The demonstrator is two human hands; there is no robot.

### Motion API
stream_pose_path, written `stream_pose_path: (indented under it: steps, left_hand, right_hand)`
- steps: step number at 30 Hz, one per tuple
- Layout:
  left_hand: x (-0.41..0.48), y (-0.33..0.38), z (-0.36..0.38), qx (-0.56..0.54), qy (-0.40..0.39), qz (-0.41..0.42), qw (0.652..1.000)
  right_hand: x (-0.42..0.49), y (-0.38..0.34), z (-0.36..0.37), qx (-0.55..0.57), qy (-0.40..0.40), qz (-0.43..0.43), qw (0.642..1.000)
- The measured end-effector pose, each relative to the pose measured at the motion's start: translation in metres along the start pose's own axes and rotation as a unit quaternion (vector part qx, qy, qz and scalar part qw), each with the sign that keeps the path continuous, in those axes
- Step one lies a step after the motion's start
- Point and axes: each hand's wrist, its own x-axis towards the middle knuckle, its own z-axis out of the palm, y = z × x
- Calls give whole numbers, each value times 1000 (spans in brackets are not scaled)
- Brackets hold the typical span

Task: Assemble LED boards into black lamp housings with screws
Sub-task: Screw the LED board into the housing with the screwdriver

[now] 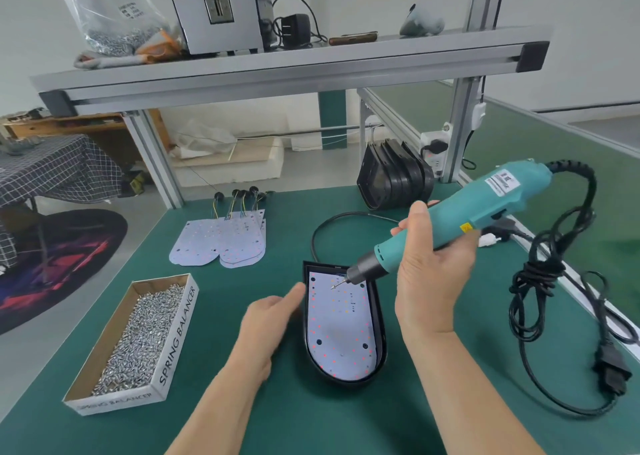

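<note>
LED board (341, 330) lies seated in the black lamp housing (380, 316), which rests flat on the green desk (450, 402) near the person, rounded end nearest. The right hand (433, 281) is wrapped around the barrel of a teal electric screwdriver (485, 208), tilted so that its bit (337, 284) points down and left at the far end of the board. Whether the bit touches the board, or carries a screw, is too small to tell. The left hand (270, 323) is released, fingers fairly straight, their tips against the housing's left wall.

The step in hand looks like driving a screw at the far end, where dark holes show on the left and right of the board. To do it well, the driver should probably be brought more upright over one hole before the trigger is pressed, since a slanted bit may skate across the white face and mark it. The left hand would do better pressing the housing down than merely touching its side, as the smooth shell could slide or turn under torque.

The box of screws (176, 337) sits to the left within reach. Spare boards (221, 243) lie farther back, and a stack of housings (394, 181) stands at the far right.
</note>
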Motion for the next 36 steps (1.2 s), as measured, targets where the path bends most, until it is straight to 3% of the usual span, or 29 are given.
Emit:
stream_pose_path:
  steps: [3,9,15,36]
  left_hand:
    - [4,17,15,19,-90,-25,995]
    - [8,18,25,-6,-163,-10,987]
    - [21,16,39,71,-119,35,990]
    - [32,2,46,39,-100,26,994]
  right_hand:
    - [6,13,15,-68,-38,-38,996]
    - [15,35,36,-131,-85,-113,981]
    - [22,49,39,-152,-90,-126,976]
    - [13,65,36,-189,-150,-140,960]
